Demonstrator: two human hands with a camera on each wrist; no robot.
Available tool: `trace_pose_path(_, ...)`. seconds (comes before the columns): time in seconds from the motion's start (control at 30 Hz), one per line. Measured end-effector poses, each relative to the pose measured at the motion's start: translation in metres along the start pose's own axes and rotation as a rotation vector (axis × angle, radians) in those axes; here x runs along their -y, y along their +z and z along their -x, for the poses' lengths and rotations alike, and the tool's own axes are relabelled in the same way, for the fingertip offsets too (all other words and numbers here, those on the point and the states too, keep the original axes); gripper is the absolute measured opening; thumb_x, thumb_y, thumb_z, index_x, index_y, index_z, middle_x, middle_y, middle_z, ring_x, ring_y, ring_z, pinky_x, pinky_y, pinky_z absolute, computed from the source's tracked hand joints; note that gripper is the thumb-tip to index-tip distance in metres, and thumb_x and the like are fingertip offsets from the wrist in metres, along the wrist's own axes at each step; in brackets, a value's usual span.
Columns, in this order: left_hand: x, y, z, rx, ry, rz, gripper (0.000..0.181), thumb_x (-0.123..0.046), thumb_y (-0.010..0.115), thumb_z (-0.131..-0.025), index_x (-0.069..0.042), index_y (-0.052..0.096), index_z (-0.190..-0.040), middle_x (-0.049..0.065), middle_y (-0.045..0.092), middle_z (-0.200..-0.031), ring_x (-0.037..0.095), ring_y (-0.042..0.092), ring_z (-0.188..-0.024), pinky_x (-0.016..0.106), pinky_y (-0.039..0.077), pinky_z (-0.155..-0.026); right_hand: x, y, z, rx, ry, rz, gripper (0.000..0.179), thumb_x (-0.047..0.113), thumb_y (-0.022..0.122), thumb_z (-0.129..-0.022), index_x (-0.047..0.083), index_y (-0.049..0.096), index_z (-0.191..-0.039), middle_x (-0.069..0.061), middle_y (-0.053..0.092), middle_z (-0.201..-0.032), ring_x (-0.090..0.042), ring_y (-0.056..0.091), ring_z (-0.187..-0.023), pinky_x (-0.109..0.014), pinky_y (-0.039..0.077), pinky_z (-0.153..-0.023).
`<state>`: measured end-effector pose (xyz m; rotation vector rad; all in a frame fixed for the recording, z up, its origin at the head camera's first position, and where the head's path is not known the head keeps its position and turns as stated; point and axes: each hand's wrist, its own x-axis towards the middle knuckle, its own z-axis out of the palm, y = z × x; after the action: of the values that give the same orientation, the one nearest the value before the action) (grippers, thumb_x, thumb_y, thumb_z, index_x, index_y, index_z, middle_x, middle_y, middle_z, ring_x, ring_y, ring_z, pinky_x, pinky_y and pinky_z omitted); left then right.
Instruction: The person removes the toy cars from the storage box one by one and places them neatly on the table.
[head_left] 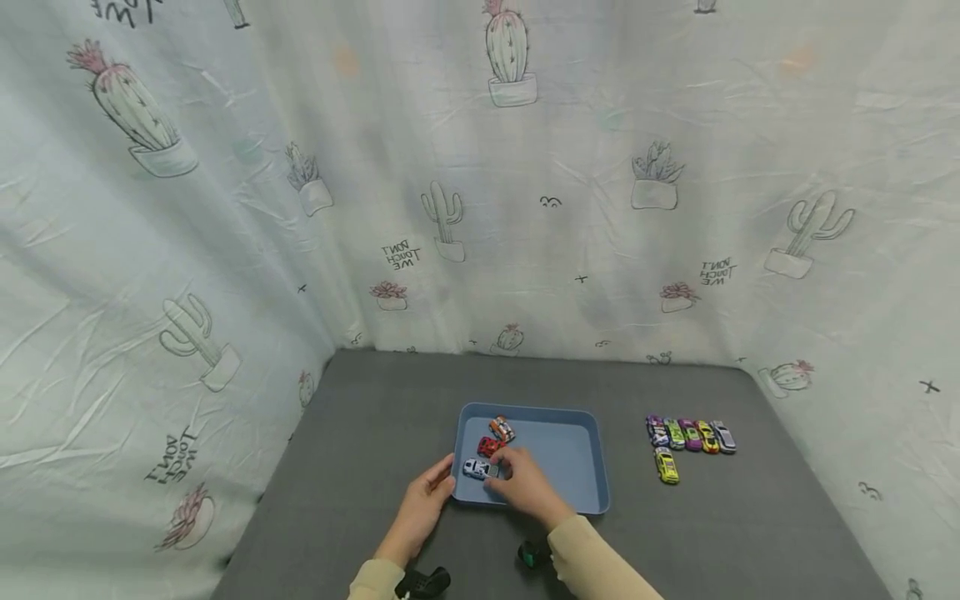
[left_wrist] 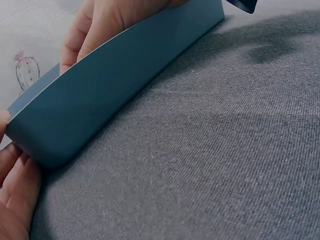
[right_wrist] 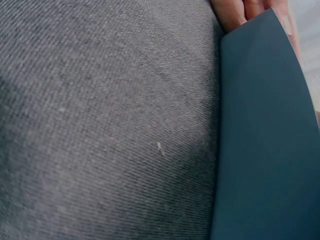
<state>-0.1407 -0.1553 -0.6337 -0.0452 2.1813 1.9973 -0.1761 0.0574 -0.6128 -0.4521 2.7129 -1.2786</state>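
A blue tray (head_left: 562, 454) lies on the grey table. My left hand (head_left: 422, 510) holds its near left corner, fingers along the outer wall (left_wrist: 105, 85) and a fingertip at the rim in the left wrist view. Inside the tray, my right hand (head_left: 531, 485) pinches the right end of a white toy car (head_left: 476, 468) with dark markings. Just beyond that car sit a red toy car (head_left: 490, 447) and an orange and white toy car (head_left: 502, 428), both in the tray's left part. The tray wall hides the right fingertips in the left wrist view.
Right of the tray, several toy cars stand side by side in a row, among them a purple car (head_left: 690, 434) and a silver car (head_left: 723, 437). A yellow car (head_left: 666, 466) sits in front of the row. A cactus-print curtain (head_left: 525, 250) borders the grey tabletop (head_left: 375, 417).
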Motion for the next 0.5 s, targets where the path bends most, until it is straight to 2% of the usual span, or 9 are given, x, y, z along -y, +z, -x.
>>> trace_pose_path(0.1, -0.001, 0.001, 0.000, -0.005, 0.005, -0.027, 0.046, -0.016, 0.051, -0.102, -0.013, 0.043, -0.147, 0.014, 0.046, -0.144, 0.029, 0.042, -0.133, 0.045, 0.038, -0.106, -0.001, 0.002, 0.000, -0.002, 0.007, 0.009, 0.026, 0.020, 0.079, -0.081, 0.010, 0.061, -0.098, -0.004, 0.046, -0.087, -0.014, 0.045, -0.075, -0.027, 0.040, -0.061)
trace_pose_path(0.33, -0.012, 0.003, 0.000, -0.007, 0.092, -0.134, 0.047, -0.007, 0.048, -0.101, -0.009, 0.041, -0.147, 0.017, 0.047, -0.143, 0.033, 0.050, -0.124, 0.047, 0.043, -0.101, -0.004, 0.004, 0.000, 0.006, 0.038, 0.027, 0.027, 0.023, 0.079, -0.082, 0.012, 0.059, -0.096, -0.001, 0.047, -0.089, -0.014, 0.046, -0.076, -0.027, 0.041, -0.063)
trace_pose_path(0.5, -0.011, 0.003, -0.003, 0.009, 0.090, -0.130, 0.046, -0.007, 0.047, -0.102, -0.010, 0.041, -0.148, 0.017, 0.044, -0.145, 0.035, 0.043, -0.130, 0.051, 0.036, -0.106, -0.004, 0.003, 0.000, -0.003, 0.030, 0.027, 0.027, 0.023, 0.078, -0.082, 0.011, 0.059, -0.096, 0.000, 0.048, -0.090, -0.013, 0.047, -0.078, -0.029, 0.042, -0.065)
